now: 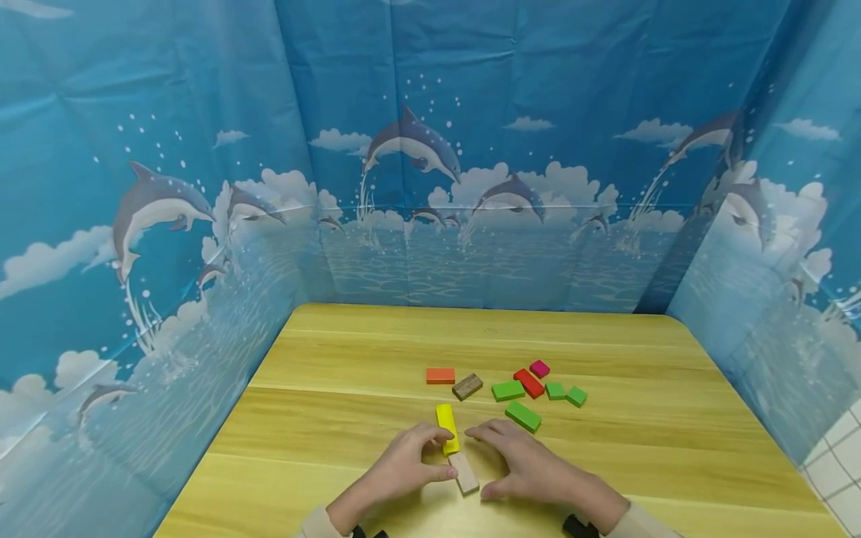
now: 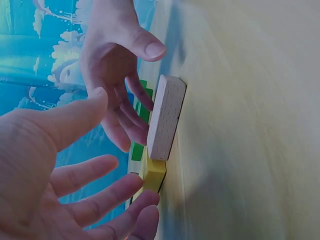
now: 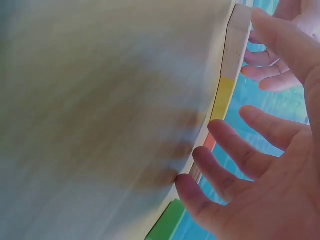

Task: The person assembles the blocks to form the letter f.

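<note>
Both hands are flanking a plain rectangular wooden block (image 1: 465, 474) lying end-to-end with a yellow rectangular block (image 1: 447, 428) on the worktop (image 1: 673, 448). The left hand (image 1: 403, 467) and right hand (image 1: 531, 467) are hovering with fingers spread, gripping nothing. A careless nudge is likely to knock the two blocks out of line.

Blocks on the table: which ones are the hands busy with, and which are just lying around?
In use:
yellow block
plain wooden block
left hand and right hand, open on either side of them

Lying about:
orange block
brown block
red block
pink block
four green blocks, nearest one
</note>
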Tool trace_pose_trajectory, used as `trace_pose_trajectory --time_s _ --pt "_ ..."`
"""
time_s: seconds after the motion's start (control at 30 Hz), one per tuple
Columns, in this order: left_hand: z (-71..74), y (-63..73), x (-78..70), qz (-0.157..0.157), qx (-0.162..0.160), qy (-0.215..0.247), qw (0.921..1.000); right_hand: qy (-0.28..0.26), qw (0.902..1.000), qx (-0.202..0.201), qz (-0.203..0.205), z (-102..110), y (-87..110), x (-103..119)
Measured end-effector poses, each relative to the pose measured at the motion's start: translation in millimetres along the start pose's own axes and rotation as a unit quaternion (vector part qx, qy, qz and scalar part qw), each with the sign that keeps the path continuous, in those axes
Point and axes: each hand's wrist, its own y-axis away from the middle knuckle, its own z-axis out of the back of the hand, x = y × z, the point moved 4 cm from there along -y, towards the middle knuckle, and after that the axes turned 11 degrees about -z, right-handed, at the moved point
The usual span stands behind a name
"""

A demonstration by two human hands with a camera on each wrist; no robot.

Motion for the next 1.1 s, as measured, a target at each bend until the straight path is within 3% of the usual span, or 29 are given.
trace_pose_trajectory --time_s 0.3,0.73,1.1 --pt "-0.9 -1.3 -0.7 0.011 0.004 -0.017 0.9998 0.027 0.9988 -0.029 0.030 -4 -3.2 10" --pt "-3.2 -4.5 6.4 0.010 0.013 -0.020 0.9997 0.054 0.9970 -0.051 0.018 -10 -7.0 12" --pt "-8.8 -6.0 3.5 0.000 0.003 0.040 0.9992 0.056 0.9968 -0.057 0.012 -10 -5.7 12"
